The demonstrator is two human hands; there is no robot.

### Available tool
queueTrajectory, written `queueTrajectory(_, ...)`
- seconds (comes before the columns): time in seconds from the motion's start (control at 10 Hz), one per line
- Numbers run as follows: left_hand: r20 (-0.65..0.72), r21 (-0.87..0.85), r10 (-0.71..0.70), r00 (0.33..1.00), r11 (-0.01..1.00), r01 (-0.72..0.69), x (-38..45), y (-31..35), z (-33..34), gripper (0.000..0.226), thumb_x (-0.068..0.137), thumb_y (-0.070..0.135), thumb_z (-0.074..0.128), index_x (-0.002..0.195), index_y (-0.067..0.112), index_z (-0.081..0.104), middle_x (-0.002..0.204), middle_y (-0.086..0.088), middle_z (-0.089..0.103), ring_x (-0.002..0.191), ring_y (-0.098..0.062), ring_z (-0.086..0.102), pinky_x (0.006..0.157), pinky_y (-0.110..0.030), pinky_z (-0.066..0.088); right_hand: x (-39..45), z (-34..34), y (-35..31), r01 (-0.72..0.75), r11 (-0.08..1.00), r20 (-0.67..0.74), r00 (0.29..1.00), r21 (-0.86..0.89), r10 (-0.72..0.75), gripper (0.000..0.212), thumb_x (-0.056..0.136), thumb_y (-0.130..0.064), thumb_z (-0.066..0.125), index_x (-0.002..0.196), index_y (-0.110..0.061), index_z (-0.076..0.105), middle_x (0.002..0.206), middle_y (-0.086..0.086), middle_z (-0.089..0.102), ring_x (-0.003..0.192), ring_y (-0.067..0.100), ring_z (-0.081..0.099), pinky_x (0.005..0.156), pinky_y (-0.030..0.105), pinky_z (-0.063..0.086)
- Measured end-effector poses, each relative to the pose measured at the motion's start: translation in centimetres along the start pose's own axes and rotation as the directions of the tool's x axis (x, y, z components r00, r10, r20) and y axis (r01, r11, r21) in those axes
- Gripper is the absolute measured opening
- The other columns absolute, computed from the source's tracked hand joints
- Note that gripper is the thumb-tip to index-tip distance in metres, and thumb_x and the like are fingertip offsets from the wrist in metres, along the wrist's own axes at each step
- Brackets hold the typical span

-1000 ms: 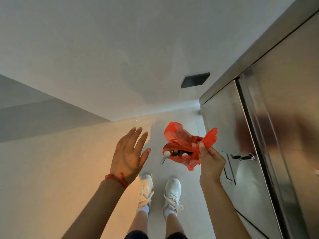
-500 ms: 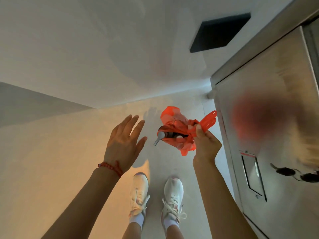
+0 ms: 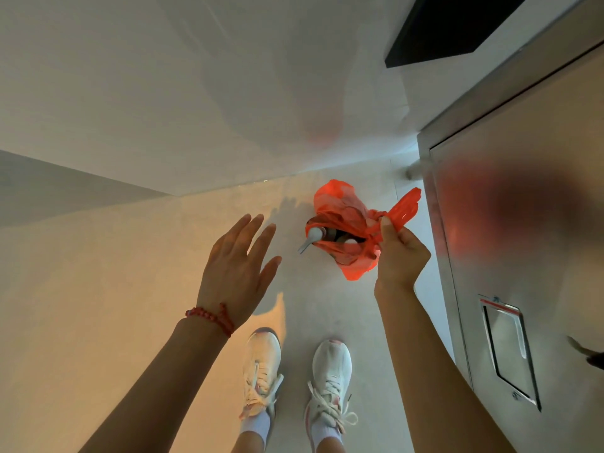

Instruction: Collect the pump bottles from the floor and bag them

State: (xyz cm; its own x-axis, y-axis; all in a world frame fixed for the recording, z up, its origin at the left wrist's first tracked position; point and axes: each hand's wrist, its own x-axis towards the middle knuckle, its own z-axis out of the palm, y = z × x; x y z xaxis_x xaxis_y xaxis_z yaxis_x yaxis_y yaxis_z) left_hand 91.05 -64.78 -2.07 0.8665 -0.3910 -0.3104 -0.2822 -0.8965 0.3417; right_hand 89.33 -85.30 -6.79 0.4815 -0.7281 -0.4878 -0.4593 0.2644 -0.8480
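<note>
An orange plastic bag [image 3: 343, 217] hangs above the floor, pinched by its handle in my right hand [image 3: 400, 256]. Inside it lie dark pump bottles [image 3: 333, 235]; a grey pump nozzle [image 3: 310, 240] pokes out of the bag's left opening. My left hand [image 3: 238, 269] hovers to the left of the bag, palm down, fingers spread, holding nothing and apart from the bag. A red bead bracelet sits on that wrist. No bottle shows on the floor.
My two white sneakers [image 3: 294, 380] stand on the pale floor [image 3: 98, 305] below the hands. A steel door [image 3: 523, 256] with a recessed handle [image 3: 508, 348] fills the right side. A white wall [image 3: 163, 93] rises ahead, with a dark rectangular opening [image 3: 457, 24] at the top right.
The view has tilted and shifted, so the steel door and dark opening sit larger at the right. My right hand still holds the bag; my left hand stays open beside it.
</note>
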Motion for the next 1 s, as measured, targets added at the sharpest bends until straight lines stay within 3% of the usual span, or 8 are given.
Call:
queueTrajectory(0.1,-0.005,0.001,0.009,1.0,1.0,-0.009,0.2,0.4,0.1,0.05,0.086,0.034,0.036,0.12,0.001,0.054,0.126,-0.024,0.056,0.118,-0.042,0.049,0.09,-0.054,0.044,-0.1,-0.2,0.0,0.053,0.998,0.019,0.998,-0.03,-0.052,0.024,0.084,-0.009,0.063,0.063,-0.022,0.064,0.045,-0.022,0.061,0.053,-0.007,0.061,0.051,0.002,0.042)
queueTrajectory(0.4,0.011,-0.004,0.042,0.999,0.999,-0.042,0.3,1.8,0.4,0.054,0.091,0.04,0.028,0.121,0.003,0.053,0.126,-0.023,0.056,0.118,-0.04,0.05,0.09,-0.052,0.045,-0.8,-1.7,0.9,0.153,0.985,0.007,0.988,-0.079,-0.153,0.014,0.079,-0.006,0.067,0.092,-0.011,0.067,0.057,-0.029,0.065,0.066,-0.006,0.064,0.065,0.008,0.048)
queueTrajectory(0.5,0.022,-0.005,0.046,0.999,0.999,-0.046,0.2,2.1,0.4,0.053,0.091,0.039,0.03,0.121,0.003,0.054,0.126,-0.023,0.056,0.118,-0.04,0.05,0.091,-0.052,0.045,-1.3,-2.0,0.8,0.162,0.983,0.011,0.987,-0.09,-0.162,0.017,0.079,-0.002,0.066,0.09,-0.014,0.064,0.061,-0.024,0.067,0.067,-0.008,0.064,0.065,0.005,0.047)
queueTrajectory(0.6,0.003,0.002,0.046,0.999,0.999,-0.046,0.0,2.5,0.5,0.044,0.087,0.031,0.045,0.12,0.003,0.054,0.125,-0.023,0.056,0.118,-0.041,0.05,0.09,-0.054,0.044,-1.8,-2.4,1.0,0.16,0.984,0.008,0.987,-0.084,-0.16,0.02,0.078,-0.001,0.066,0.097,-0.009,0.065,0.089,0.0,0.068,0.076,-0.003,0.066,0.074,0.008,0.049)
queueTrajectory(0.7,-0.003,0.0,0.051,0.999,0.999,-0.051,-0.3,2.8,0.2,0.044,0.083,0.027,0.05,0.12,0.002,0.055,0.125,-0.023,0.057,0.117,-0.041,0.051,0.089,-0.054,0.045,-2.3,-2.7,0.7,0.141,0.986,0.021,0.99,-0.091,-0.14,0.031,0.077,-0.004,0.068,0.107,-0.001,0.063,0.104,0.011,0.066,0.091,0.015,0.065,0.089,0.022,0.049)
queueTrajectory(0.8,-0.002,0.0,0.053,0.999,0.999,-0.053,-0.7,3.2,0.0,0.044,0.084,0.028,0.05,0.119,0.002,0.055,0.125,-0.023,0.057,0.116,-0.041,0.052,0.088,-0.054,0.045,-2.8,-3.3,0.7,0.121,0.984,0.005,0.993,-0.132,-0.121,0.034,0.076,-0.004,0.068,0.109,0.003,0.061,0.104,0.018,0.066,0.092,0.023,0.063,0.089,0.027,0.047)
queueTrajectory(0.9,-0.005,0.004,0.064,0.998,0.998,-0.064,-1.4,3.6,-0.8,0.042,0.084,0.027,0.052,0.119,0.003,0.055,0.124,-0.023,0.058,0.116,-0.041,0.052,0.088,-0.054,0.045,-3.8,-4.0,0.0,0.02,0.996,0.017,1.0,-0.086,-0.019,0.038,0.078,-0.001,0.065,0.114,0.008,0.056,0.093,0.003,0.069,0.102,0.036,0.062,0.096,0.037,0.046)
queueTrajectory(1.0,-0.017,0.004,0.073,0.997,0.997,-0.073,-2.4,4.0,-1.1,0.042,0.084,0.022,0.061,0.12,0.002,0.054,0.125,-0.024,0.056,0.117,-0.042,0.051,0.09,-0.055,0.044,-5.1,-4.9,-0.3,0.006,0.996,0.034,0.999,-0.083,-0.003,0.038,0.08,-0.002,0.062,0.116,0.008,0.055,0.103,0.016,0.069,0.109,0.039,0.059,0.101,0.045,0.042)
